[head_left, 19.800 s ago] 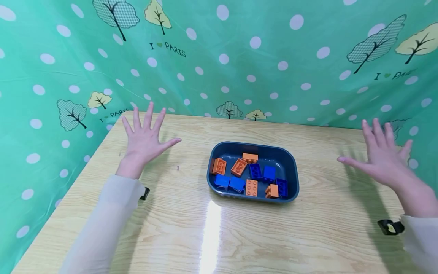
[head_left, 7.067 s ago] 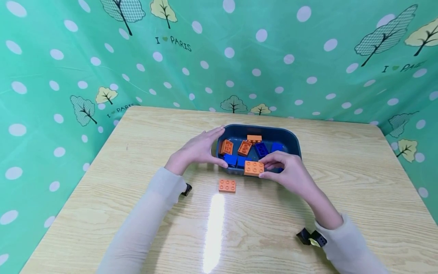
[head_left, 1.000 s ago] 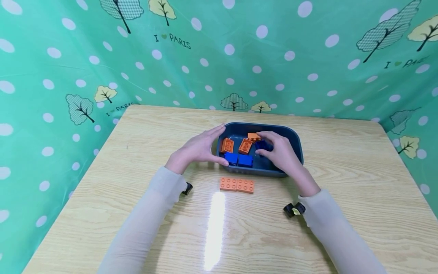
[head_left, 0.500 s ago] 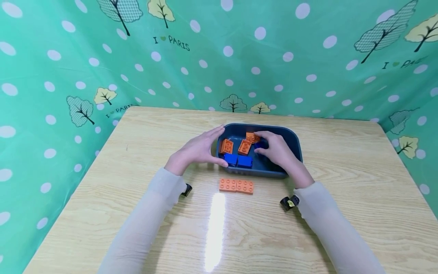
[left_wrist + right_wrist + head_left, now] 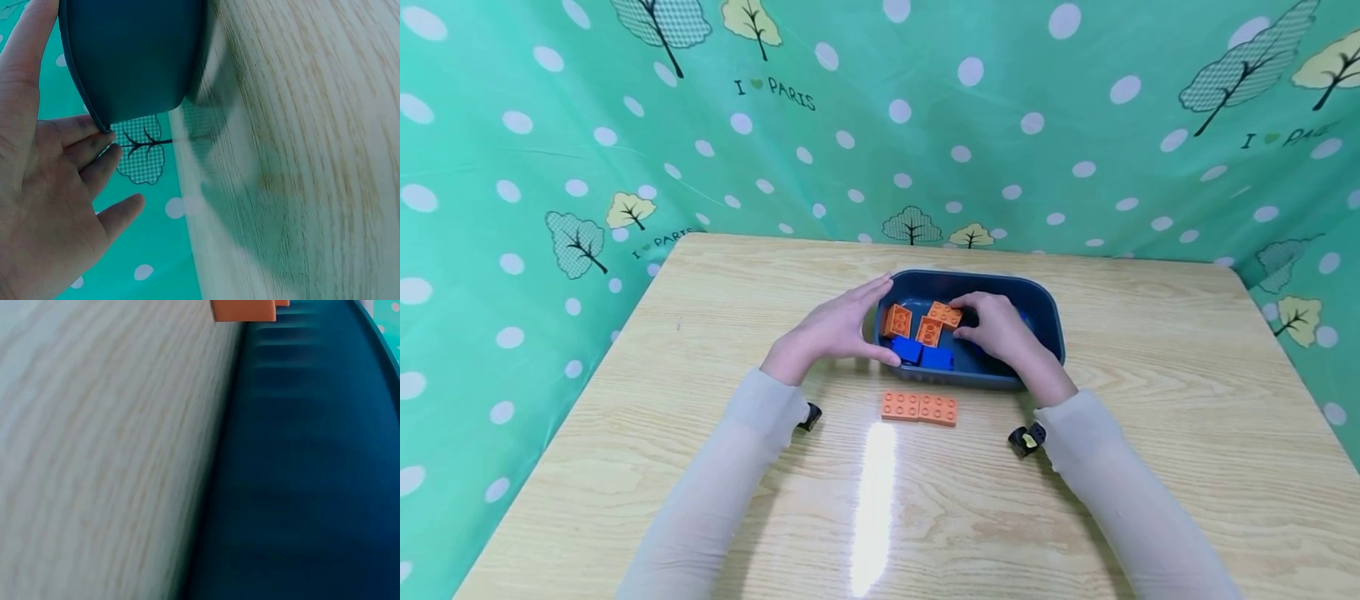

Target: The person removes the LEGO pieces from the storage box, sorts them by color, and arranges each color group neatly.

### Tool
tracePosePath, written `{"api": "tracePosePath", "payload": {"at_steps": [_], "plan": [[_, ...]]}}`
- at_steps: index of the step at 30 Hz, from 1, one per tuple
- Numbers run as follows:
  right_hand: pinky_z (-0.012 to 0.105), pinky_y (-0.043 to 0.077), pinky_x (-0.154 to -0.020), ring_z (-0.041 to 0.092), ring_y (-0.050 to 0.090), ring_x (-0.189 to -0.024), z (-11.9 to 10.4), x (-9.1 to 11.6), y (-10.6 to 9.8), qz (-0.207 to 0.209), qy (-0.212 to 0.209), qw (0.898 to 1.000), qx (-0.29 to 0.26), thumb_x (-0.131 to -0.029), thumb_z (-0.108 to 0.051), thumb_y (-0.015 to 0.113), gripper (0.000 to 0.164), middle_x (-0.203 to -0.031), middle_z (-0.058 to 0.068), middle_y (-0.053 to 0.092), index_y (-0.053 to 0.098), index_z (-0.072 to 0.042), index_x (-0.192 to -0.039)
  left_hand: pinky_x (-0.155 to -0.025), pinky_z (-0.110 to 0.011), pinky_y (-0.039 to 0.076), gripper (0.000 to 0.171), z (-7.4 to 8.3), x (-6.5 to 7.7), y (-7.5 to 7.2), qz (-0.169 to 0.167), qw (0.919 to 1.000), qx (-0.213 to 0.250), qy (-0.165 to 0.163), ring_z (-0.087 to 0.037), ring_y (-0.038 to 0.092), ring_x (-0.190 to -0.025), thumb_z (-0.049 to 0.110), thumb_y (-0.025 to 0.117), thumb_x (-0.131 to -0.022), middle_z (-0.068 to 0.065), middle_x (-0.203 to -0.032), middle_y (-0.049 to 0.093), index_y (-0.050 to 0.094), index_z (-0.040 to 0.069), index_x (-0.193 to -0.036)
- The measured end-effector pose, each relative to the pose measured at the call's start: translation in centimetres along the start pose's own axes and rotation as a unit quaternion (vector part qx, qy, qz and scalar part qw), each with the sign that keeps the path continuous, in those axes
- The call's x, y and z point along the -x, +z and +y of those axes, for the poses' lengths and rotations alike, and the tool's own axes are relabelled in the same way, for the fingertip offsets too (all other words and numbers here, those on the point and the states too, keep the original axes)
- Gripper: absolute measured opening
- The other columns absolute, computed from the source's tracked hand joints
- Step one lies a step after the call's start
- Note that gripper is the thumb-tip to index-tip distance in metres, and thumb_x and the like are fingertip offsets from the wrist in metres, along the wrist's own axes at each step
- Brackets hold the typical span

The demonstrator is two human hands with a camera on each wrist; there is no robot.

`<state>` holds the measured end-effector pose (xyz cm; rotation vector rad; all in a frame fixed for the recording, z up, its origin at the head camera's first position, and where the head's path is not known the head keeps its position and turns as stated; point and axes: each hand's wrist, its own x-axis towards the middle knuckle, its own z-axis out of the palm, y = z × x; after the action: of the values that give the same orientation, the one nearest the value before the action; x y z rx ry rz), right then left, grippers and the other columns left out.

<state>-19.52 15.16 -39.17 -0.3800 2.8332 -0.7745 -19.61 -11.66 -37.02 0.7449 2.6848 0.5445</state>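
In the head view my left hand [image 5: 831,327] grips the left end of the dark blue box [image 5: 1042,302], thumb at the near side and fingers at the far rim. The left wrist view shows its curled fingertips [image 5: 112,147] right at the box rim. Inside the box, my right hand [image 5: 997,331] pinches the right end of an orange toy brick [image 5: 945,314], studs up, between thumb and index finger. Touching that brick is another orange brick [image 5: 928,332], hollow side up. A third orange brick [image 5: 898,321] leans by the left wall, near two blue bricks [image 5: 907,350].
Two orange bricks [image 5: 919,407] lie end to end on the wooden table [image 5: 760,517] in front of the box. A green dotted cloth [image 5: 820,125] hangs behind the table. In the right wrist view an orange brick [image 5: 244,309] is cut off at the top.
Two orange bricks have come out onto the table over the longer span. Within the last second, my right hand has moved from a blue brick to an orange one, which has turned studs up.
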Motion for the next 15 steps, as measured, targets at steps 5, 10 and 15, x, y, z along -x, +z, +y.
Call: {"api": "tracePosePath", "payload": {"at_steps": [5,10,15], "plan": [[0.053,0.045,-0.110,0.036,0.054,-0.130,-0.05,0.09,-0.05,0.008,0.018,1.000,-0.011,-0.091,-0.015,0.073,0.044,-0.138,0.018,0.059,0.062,-0.005,-0.133,-0.125,-0.050,0.024,0.128,0.10,0.02,-0.08,0.003,1.0000,0.002,0.000,-0.025,0.013,-0.157,0.074,0.077,-0.065,0.005,-0.170,0.004,0.011,0.022,-0.162],[0.049,0.050,-0.103,0.032,0.060,-0.118,0.01,-0.02,0.03,0.021,0.040,0.999,-0.012,-0.090,-0.021,0.075,0.042,-0.127,0.017,0.063,0.064,-0.004,-0.127,-0.125,-0.050,0.024,0.127,0.07,-0.04,0.00,0.003,1.0000,0.002,0.001,-0.024,0.013,-0.157,0.074,0.077,-0.066,0.006,-0.170,0.004,0.011,0.022,-0.162],[0.046,0.052,-0.096,0.031,0.061,-0.109,0.03,-0.07,0.10,0.028,0.049,0.998,-0.005,-0.089,-0.022,0.076,0.040,-0.119,0.016,0.065,0.065,-0.002,-0.122,-0.124,-0.051,0.025,0.128,0.08,-0.01,0.02,0.002,1.0000,0.004,0.001,-0.025,0.014,-0.157,0.073,0.077,-0.066,0.006,-0.170,0.004,0.011,0.022,-0.162]]}}
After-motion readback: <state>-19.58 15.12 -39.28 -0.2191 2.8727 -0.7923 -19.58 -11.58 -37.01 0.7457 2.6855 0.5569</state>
